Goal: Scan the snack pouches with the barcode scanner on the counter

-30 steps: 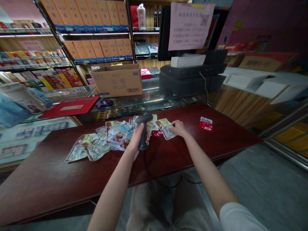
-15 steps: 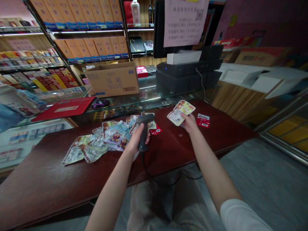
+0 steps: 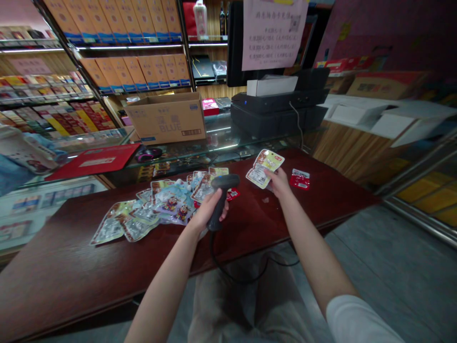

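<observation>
My left hand is wrapped round the handle of a black barcode scanner, whose head points right. A cable runs down from its grip. My right hand pinches the lower right edge of a yellow-and-white snack packet, held tilted above the table to the right of the scanner. Left of the scanner lies a pile of similar snack packets, with blue and purple pouches among them. A red packet rests on the table right of my right hand. Another red packet is partly hidden behind the scanner.
The dark red wooden table spans the front. Behind it stands a glass counter with a cardboard box, a red folder, a mouse and a black monitor with a paper notice. The scanner cable loops over my lap.
My left hand has moved slightly right and down with the barcode scanner, bringing it closer to the held packet. The packet in my right hand has shifted slightly left.
</observation>
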